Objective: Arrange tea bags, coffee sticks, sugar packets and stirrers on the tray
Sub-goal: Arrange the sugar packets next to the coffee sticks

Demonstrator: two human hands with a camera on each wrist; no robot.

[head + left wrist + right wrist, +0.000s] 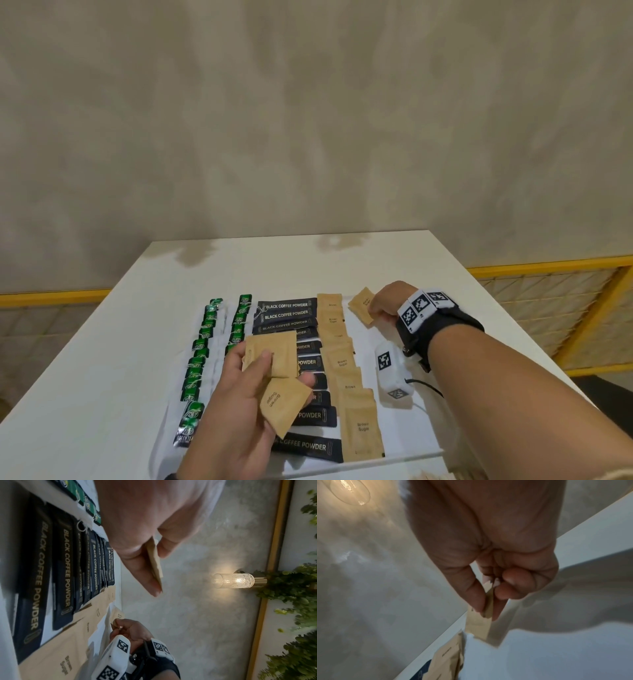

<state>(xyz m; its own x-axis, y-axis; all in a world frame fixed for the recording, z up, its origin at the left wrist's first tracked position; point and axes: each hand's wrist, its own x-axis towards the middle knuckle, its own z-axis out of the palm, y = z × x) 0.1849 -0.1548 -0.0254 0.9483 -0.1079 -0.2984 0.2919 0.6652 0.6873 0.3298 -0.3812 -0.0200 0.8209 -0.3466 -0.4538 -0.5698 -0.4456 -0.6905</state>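
Note:
A white tray [404, 457] on the table holds two columns of green tea bags [200, 346], a column of black coffee sticks [286, 310] and a column of brown sugar packets [342, 363]. My left hand [284, 370] hovers over the coffee sticks and grips several brown sugar packets [274, 353] between thumb and fingers. The left wrist view shows those packets [155, 561] edge-on. At the tray's far right, my right hand [373, 310] pinches one sugar packet [361, 303] by its near end. The right wrist view shows that packet [477, 624] just above the white surface.
The white table [102, 377] has bare room left and right of the tray. Pale wooden sticks [431, 475] peek in at the bottom edge. A yellow-framed lattice [548, 270] runs behind the table, below a grey wall with a lit lamp [233, 580].

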